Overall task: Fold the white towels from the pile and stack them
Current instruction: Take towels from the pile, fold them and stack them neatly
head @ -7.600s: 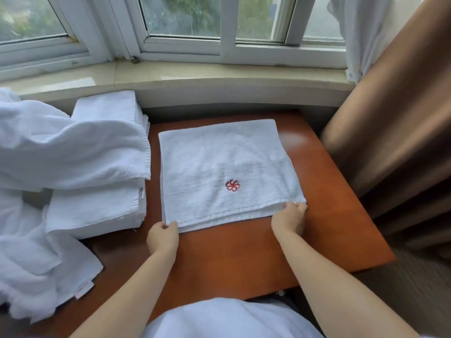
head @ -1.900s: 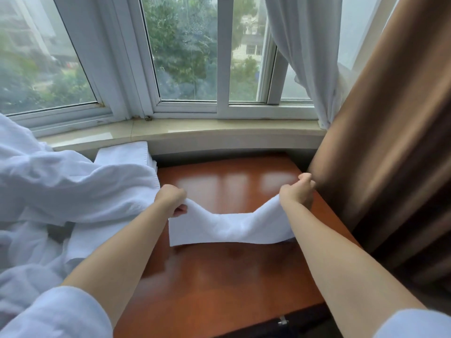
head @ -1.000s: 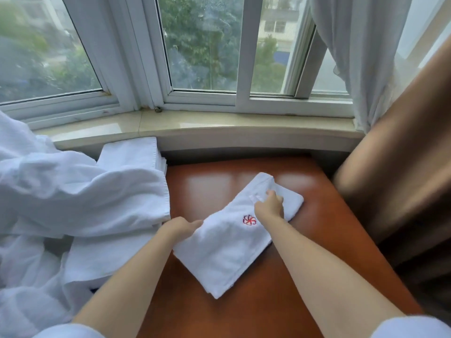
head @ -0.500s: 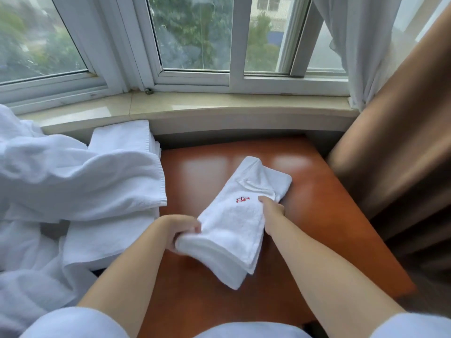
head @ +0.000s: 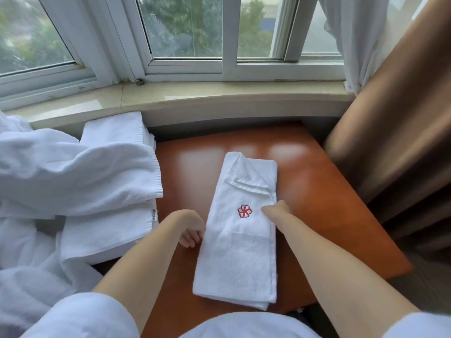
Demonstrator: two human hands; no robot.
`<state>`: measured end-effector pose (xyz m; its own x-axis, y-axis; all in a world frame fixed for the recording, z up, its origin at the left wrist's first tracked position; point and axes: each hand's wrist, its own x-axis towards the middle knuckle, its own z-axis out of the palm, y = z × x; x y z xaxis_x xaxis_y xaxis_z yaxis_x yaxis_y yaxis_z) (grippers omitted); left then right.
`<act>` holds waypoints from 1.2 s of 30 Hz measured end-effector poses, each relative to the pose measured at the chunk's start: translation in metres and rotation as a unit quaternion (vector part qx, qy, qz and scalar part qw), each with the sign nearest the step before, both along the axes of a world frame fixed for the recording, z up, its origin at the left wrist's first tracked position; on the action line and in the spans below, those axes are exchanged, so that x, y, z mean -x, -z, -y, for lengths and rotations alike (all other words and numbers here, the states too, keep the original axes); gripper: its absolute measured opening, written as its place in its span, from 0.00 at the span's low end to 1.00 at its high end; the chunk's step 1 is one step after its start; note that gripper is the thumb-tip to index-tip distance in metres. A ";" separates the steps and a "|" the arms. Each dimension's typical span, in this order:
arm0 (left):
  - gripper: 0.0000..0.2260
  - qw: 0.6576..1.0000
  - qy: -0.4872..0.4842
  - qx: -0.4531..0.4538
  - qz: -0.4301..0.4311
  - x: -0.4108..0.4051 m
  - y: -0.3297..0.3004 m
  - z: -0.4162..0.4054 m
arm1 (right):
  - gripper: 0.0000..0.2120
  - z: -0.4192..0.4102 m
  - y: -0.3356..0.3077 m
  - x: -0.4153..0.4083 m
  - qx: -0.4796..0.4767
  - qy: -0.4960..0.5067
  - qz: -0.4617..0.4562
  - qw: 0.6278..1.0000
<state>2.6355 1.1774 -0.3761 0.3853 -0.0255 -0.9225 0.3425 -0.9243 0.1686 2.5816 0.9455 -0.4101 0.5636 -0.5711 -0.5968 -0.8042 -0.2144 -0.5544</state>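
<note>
1 towel [head: 238,242] lay folded into a long, nubby strip on the glossy bench [head: 324,198]. Beside it were a squared stack [head: 105,230] and a rumpled pile [head: 44,176], so I judged plenty remained. My left hand [head: 191,230] curled empty; whether my right hand [head: 275,209] gripped, I couldn't tell.

Soft, even daylight came through the window [head: 185,28] at the far edge, leaving three pale patches of glare on the glossy worktop [head: 314,191] near its far edge. Shadows were faint. The brown curtain [head: 395,132] on the right looked smeared, and the wide lens bowed the windowsill [head: 219,96] and frame.
</note>
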 end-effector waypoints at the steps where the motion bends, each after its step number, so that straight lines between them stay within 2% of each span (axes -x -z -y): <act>1: 0.04 0.997 -0.029 0.025 0.061 -0.003 0.004 0.005 | 0.23 0.002 0.001 -0.002 0.013 0.004 0.028 1.000; 3: 0.07 0.982 -0.085 0.095 0.143 -0.012 0.010 0.016 | 0.21 0.006 0.005 -0.008 0.042 -0.007 0.064 0.997; 5: 0.07 0.966 -0.115 0.154 0.173 -0.019 0.015 0.026 | 0.24 0.011 0.009 -0.015 0.091 -0.065 0.065 0.992; 8: 0.04 0.954 -0.118 0.176 0.214 -0.031 0.019 0.038 | 0.28 0.016 0.016 -0.030 0.154 -0.141 0.071 0.975; 11: 0.07 0.944 -0.121 0.185 0.245 -0.045 0.025 0.048 | 0.18 0.016 0.024 -0.049 0.177 -0.124 0.090 0.972; 12: 0.08 0.942 -0.126 0.185 0.248 -0.050 0.027 0.050 | 0.15 0.015 0.025 -0.056 0.160 -0.078 0.096 0.979; 15: 0.04 0.937 -0.152 0.196 0.247 -0.067 0.034 0.059 | 0.28 0.016 0.024 -0.077 0.064 0.101 0.084 0.989; 17: 0.14 0.933 -0.176 0.196 0.243 -0.079 0.038 0.065 | 0.29 0.022 0.025 -0.085 0.058 0.144 0.075 0.985; 18: 0.15 0.933 -0.181 0.193 0.244 -0.084 0.039 0.068 | 0.26 0.025 0.026 -0.089 0.060 0.149 0.077 0.984; 21: 0.02 0.938 -0.172 0.173 0.246 -0.097 0.044 0.077 | 0.16 0.031 0.028 -0.097 0.004 0.153 0.111 0.982; 23: 0.07 0.935 -0.183 0.161 0.257 -0.104 0.048 0.080 | 0.06 0.031 0.028 -0.104 -0.022 0.139 0.153 0.978; 24: 0.08 0.925 -0.197 0.166 0.278 -0.106 0.049 0.081 | 0.02 0.031 0.026 -0.110 -0.022 0.132 0.183 0.974; 26: 0.08 0.893 -0.235 0.181 0.339 -0.112 0.048 0.082 | 0.07 0.029 0.016 -0.126 -0.012 0.109 0.254 0.961; 28: 0.09 0.862 -0.271 0.184 0.386 -0.120 0.044 0.079 | 0.03 0.026 0.003 -0.145 -0.035 0.072 0.299 0.951; 29: 0.11 0.859 -0.271 0.179 0.396 -0.125 0.044 0.076 | 0.13 0.024 -0.001 -0.153 -0.058 0.050 0.296 0.952; 31: 0.18 0.877 -0.251 0.162 0.377 -0.129 0.046 0.067 | 0.27 0.020 0.000 -0.157 -0.099 0.026 0.243 0.964; 33: 0.25 0.895 -0.270 0.135 0.329 -0.124 0.053 0.057 | 0.28 0.014 0.011 -0.147 -0.067 0.011 0.183 0.981; 36: 0.14 0.881 -0.341 0.132 0.301 -0.101 0.062 0.051 | 0.21 -0.003 0.026 -0.119 0.046 0.009 0.131 0.990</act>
<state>2.7361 1.1267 -0.4380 0.8110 0.2184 -0.5428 0.5784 -0.4390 0.6875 2.7002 0.9484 -0.4365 0.6819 -0.6276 -0.3757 -0.6391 -0.2613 -0.7234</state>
